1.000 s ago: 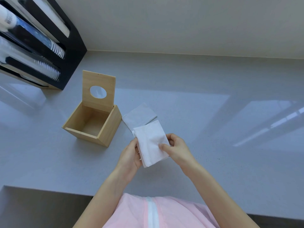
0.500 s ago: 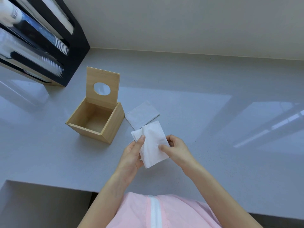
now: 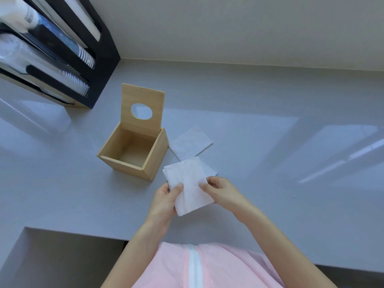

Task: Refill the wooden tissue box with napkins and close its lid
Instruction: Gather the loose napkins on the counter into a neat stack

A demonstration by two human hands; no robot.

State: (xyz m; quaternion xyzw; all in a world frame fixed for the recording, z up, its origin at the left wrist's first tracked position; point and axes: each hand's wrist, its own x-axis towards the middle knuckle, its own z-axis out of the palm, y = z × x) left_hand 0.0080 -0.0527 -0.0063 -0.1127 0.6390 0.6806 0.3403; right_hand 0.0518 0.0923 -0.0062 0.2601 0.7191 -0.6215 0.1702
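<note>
The wooden tissue box stands empty on the grey counter, its lid with an oval hole tilted up at the back. Just right of the box and in front of it, I hold a small stack of white napkins above the counter. My left hand grips the stack's left edge with the thumb on top. My right hand pinches its right edge. Another folded napkin lies flat on the counter beside the box, and part of one more shows under the held stack.
A black dispenser rack with sleeves of cups stands at the back left against the wall. The grey counter stretches to the right. Its front edge steps back at the lower left.
Both hands with the napkin stack have stayed nearly in place. My left thumb has shifted over the top of the stack, fanning a second napkin out at its upper left edge.
</note>
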